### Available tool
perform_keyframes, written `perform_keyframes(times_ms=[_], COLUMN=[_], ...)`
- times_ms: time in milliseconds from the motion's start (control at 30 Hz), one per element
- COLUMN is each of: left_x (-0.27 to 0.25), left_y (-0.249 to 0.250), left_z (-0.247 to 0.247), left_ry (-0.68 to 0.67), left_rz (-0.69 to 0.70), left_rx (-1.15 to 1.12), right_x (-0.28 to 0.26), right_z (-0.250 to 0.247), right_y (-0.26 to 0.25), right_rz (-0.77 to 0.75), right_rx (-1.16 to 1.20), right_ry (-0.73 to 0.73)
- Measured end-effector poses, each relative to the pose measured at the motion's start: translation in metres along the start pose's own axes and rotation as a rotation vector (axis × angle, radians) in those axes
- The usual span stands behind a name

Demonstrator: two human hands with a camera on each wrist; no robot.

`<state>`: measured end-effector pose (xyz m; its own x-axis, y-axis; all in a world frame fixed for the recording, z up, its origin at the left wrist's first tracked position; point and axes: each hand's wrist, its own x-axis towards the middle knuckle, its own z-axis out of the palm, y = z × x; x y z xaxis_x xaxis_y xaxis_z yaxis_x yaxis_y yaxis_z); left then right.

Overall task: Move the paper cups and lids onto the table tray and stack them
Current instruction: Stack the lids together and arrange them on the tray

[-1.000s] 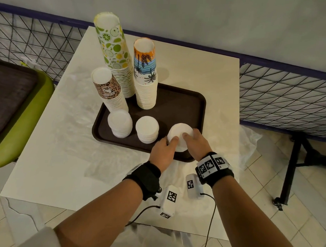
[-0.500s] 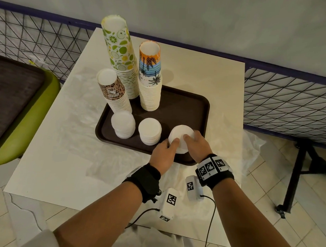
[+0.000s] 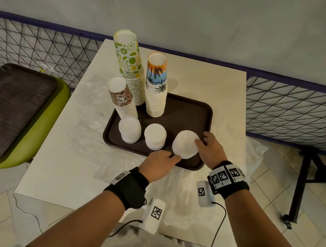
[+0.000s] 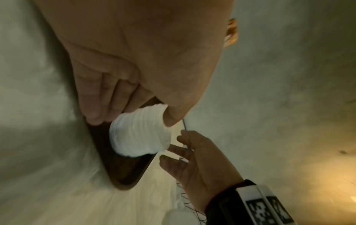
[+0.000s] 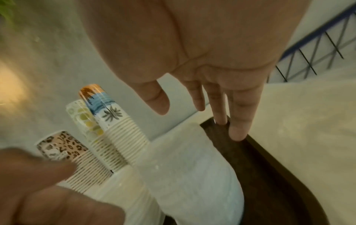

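Observation:
On the white table lies a brown tray [image 3: 187, 113]. At its back stand three cup stacks: lime print [image 3: 128, 65], palm print [image 3: 156, 82] and leopard print [image 3: 121, 97]. Along its front sit three white lid stacks: left [image 3: 129, 129], middle [image 3: 155, 136] and right [image 3: 185, 144]. My left hand [image 3: 164, 159] holds the right lid stack [image 4: 140, 134] between thumb and fingers. My right hand [image 3: 210, 146] is spread beside that stack. Its straight fingertips [image 5: 237, 135] rest on the tray's rim [image 5: 260, 175].
Crumpled clear plastic wrap [image 3: 183, 184] lies on the table [image 3: 63, 165] in front of the tray. A green chair [image 3: 46, 118] with a dark pad stands left. Wire mesh fencing [image 3: 289, 110] runs behind and right, and a black stand leg [image 3: 303, 181] is on the tiled floor.
My right hand has slid off the right lid stack towards the tray's right edge and spread its fingers. My left hand stays on the stack.

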<state>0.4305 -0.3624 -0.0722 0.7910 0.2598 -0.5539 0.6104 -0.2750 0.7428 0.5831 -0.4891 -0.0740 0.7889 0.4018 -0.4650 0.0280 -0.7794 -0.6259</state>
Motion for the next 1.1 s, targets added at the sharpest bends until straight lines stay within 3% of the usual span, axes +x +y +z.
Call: perform_keyframes(times_ms=[100, 200, 367, 433, 500, 700, 1100], left_x=[-0.030, -0.058, -0.079, -0.069, -0.051, -0.007, 0.003], left_y=[0.002, 0.005, 0.017, 0.012, 0.005, -0.010, -0.018], left_z=[-0.032, -0.071, -0.141, -0.167, -0.188, -0.213, -0.212], left_ry=[0.081, 0.329, 0.850, 0.956, 0.946, 0.739, 0.668], left_rz=[0.064, 0.154, 0.283, 0.291, 0.243, 0.151, 0.220], left_rx=[0.027, -0.001, 0.000, 0.028, 0.069, 0.129, 0.121], right_x=[-0.013, -0.021, -0.017, -0.008, 0.005, 0.044, 0.057], right_z=[-0.018, -0.031, -0.034, -0.029, -0.020, 0.012, 0.025], right_y=[-0.018, -0.052, -0.123, -0.150, -0.173, -0.211, -0.209], right_rz=[-0.120, -0.248, -0.425, -0.476, -0.498, -0.437, -0.418], right_rx=[-0.014, 0.022, 0.074, 0.060, 0.022, 0.055, -0.028], right_ry=[0.181, 0.270, 0.256, 0.214, 0.166, 0.102, 0.126])
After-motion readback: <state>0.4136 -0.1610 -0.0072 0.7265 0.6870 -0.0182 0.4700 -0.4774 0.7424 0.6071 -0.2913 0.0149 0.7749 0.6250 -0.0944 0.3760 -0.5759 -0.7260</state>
